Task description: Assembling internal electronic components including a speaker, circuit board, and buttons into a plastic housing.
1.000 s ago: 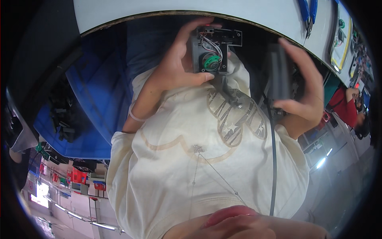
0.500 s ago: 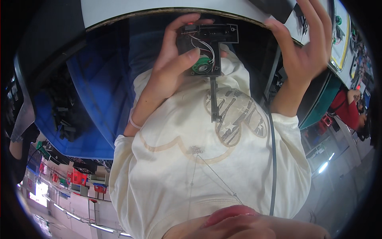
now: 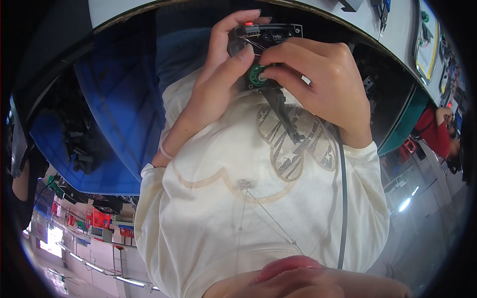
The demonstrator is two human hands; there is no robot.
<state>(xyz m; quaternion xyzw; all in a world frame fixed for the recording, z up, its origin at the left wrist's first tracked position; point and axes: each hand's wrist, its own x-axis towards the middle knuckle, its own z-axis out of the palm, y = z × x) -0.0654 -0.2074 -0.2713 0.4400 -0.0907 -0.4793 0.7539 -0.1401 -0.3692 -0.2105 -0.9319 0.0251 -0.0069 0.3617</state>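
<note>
My left hand (image 3: 218, 79) grips a black plastic housing (image 3: 280, 33) from the left, above my lap. Thin wires (image 3: 253, 44) run inside it, and a small red light (image 3: 248, 23) glows at its top corner. A round green part (image 3: 255, 74) sits in the lower portion. From that end a slim black arm (image 3: 282, 111) sticks out over my shirt. My right hand (image 3: 325, 82) is bent over the housing, thumb and fingertips drawn together at the wires and the green part. What lies between those fingertips is too small to make out.
A white table edge (image 3: 318, 11) curves above my hands, with blue-handled pliers (image 3: 382, 12) on top. At left stands a blue bin (image 3: 107, 124) holding black parts (image 3: 74, 149). A dark cable (image 3: 343, 198) hangs down my right side. Another person in a red sleeve (image 3: 427, 126) is far right.
My right hand has come down from the table edge on the right to the housing, and its fingers have closed there. The housing's slim arm now slants further right.
</note>
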